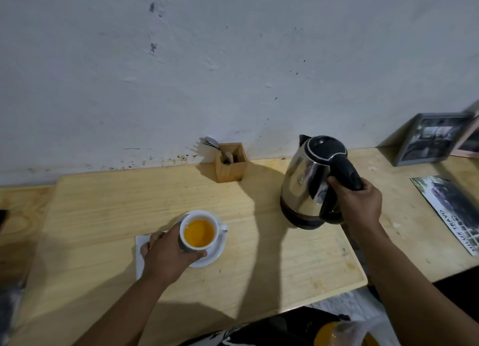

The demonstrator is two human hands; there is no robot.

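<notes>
Counter (103, 216) with kettle (300, 185), cup (199, 233); white wall (181, 73)

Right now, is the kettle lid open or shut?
Shut. The black lid lies flush on top of the kettle, no gap showing; the right hand grips the handle.

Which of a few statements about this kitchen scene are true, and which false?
1. The right hand grips the kettle by its black handle. True.
2. The cup holds clear water. False: the liquid is orange-yellow.
3. The left hand holds the cup, with a saucer under it. True.
4. The wooden holder stands empty. False: forks stick out of it.
</notes>
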